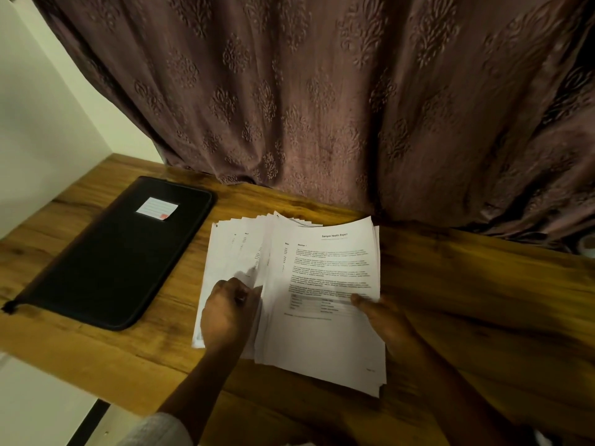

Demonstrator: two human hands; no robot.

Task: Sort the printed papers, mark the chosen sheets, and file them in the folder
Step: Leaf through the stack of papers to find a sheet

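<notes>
Left hand point(230, 312), fingers curled, pinches sheet edges within the fanned printed papers point(322, 342). Right hand point(384, 320), blurred, grips the stack's right edge, thumb on the top sheet. Papers lie on the wooden counter point(483, 300). The closed black folder point(119, 252) lies to their left, not touching them.

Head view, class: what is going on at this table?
A person is sorting a fanned stack of white printed papers on the wooden table. The left hand pinches sheets near the stack's left side; the right hand holds its right edge, thumb on top. The black zipped folder lies closed to the left.
</notes>
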